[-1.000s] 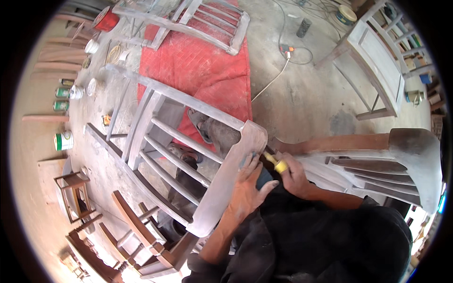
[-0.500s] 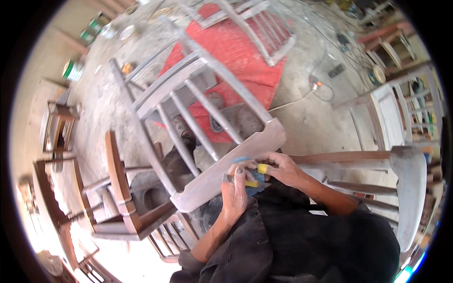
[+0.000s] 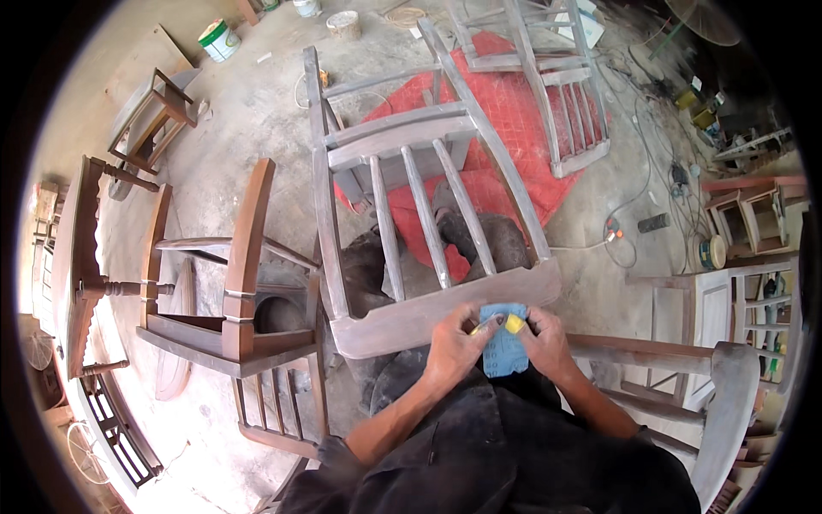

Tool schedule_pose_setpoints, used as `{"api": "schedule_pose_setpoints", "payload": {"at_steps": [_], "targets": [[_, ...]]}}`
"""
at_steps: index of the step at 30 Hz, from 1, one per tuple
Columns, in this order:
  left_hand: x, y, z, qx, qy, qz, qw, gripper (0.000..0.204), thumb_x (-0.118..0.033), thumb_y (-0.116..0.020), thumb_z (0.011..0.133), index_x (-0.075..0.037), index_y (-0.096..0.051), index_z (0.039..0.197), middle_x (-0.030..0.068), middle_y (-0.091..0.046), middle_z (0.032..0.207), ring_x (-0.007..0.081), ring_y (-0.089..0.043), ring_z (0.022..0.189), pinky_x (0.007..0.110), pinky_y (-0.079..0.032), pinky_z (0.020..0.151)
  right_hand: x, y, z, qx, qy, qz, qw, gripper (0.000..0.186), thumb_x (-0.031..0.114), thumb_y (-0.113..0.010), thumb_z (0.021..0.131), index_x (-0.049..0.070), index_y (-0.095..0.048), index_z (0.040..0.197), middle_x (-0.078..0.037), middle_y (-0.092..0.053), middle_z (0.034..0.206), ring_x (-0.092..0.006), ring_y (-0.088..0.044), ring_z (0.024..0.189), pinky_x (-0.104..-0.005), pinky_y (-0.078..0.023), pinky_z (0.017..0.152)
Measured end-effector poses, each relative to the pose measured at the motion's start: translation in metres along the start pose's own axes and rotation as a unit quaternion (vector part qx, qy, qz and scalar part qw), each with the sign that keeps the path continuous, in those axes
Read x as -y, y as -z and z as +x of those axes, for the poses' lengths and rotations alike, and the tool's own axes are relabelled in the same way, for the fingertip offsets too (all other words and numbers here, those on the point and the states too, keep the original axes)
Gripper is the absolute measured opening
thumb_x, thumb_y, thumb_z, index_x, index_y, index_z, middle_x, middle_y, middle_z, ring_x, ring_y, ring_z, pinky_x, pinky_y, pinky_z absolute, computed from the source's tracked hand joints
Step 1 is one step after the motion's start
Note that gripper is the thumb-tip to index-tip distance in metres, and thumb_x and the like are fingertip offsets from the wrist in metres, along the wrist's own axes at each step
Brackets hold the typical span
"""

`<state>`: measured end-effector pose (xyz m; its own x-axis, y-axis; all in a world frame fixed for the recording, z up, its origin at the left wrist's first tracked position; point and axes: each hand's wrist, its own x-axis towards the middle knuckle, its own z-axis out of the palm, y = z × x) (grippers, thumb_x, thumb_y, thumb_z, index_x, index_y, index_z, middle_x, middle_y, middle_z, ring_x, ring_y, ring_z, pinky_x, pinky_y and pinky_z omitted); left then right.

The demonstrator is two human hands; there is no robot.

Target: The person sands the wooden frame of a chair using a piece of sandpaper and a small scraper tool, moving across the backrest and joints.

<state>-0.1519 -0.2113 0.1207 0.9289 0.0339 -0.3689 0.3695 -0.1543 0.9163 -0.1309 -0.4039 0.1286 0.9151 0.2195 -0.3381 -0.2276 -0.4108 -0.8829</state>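
Note:
Just below the curved top rail of a pale, grey-primed chair (image 3: 377, 337), both hands grip a blue sheet of sandpaper (image 3: 503, 347). My left hand (image 3: 455, 341) pinches its left edge, thumb across the front, while my right hand (image 3: 548, 344) has closed on the right edge. Small yellow pieces (image 3: 515, 324) show at the thumbs; whether these are wraps on the fingers or something held, I cannot tell. The chair leans over my dark-clothed legs (image 3: 497, 242), its slats running away from me.
Another primed chair (image 3: 580, 158) lies on a red sheet (image 3: 424, 90). Brown chair frames (image 3: 251, 231) stand at my left, a partly primed chair (image 3: 726, 403) at my right. A paint bucket (image 3: 219, 43) is near the wall; cables (image 3: 642, 154) cross the floor.
My hands have drawn together and now hold the blue sheet upright, face toward me, below the rail. The view has swung, so the chair appears straighter and further right.

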Motion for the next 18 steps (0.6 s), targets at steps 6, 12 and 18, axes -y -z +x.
{"api": "schedule_pose_setpoints", "payload": {"at_steps": [6,12,18], "targets": [[0.040,-0.005,0.007,-0.025,-0.043,-0.046,0.998,0.021,-0.016,-0.061,0.103,0.000,-0.066,0.116,0.0141,-0.070,0.081,0.0180,-0.064,0.073,0.036,-0.052,0.071,0.001,-0.003,0.000,-0.061,0.204,-0.079,0.974,0.046,0.008,-0.061,0.092,-0.005,-0.057,0.136,-0.022,-0.064,0.133,-0.0264,-0.060,0.125,-0.0397,-0.045,0.107],[0.024,0.006,0.005,0.099,-0.057,-0.018,0.993,0.021,-0.013,-0.052,0.106,-0.001,-0.064,0.119,0.0148,-0.070,0.079,0.0205,-0.063,0.067,0.037,-0.050,0.066,-0.022,0.006,0.015,0.137,-0.096,0.326,0.930,0.056,0.014,-0.060,0.096,-0.005,-0.047,0.146,-0.020,-0.059,0.140,-0.0246,-0.056,0.132,-0.0386,-0.042,0.112],[0.014,0.022,0.018,0.139,0.227,-0.229,0.936,0.016,-0.009,-0.056,0.102,0.000,-0.067,0.108,0.0129,-0.068,0.074,0.0115,-0.054,0.050,0.027,-0.033,0.042,0.011,-0.001,0.001,0.194,0.108,-0.076,0.972,0.085,0.033,-0.077,0.089,-0.005,-0.035,0.153,-0.020,-0.051,0.150,-0.0320,-0.051,0.138,-0.0409,-0.039,0.116]]}}
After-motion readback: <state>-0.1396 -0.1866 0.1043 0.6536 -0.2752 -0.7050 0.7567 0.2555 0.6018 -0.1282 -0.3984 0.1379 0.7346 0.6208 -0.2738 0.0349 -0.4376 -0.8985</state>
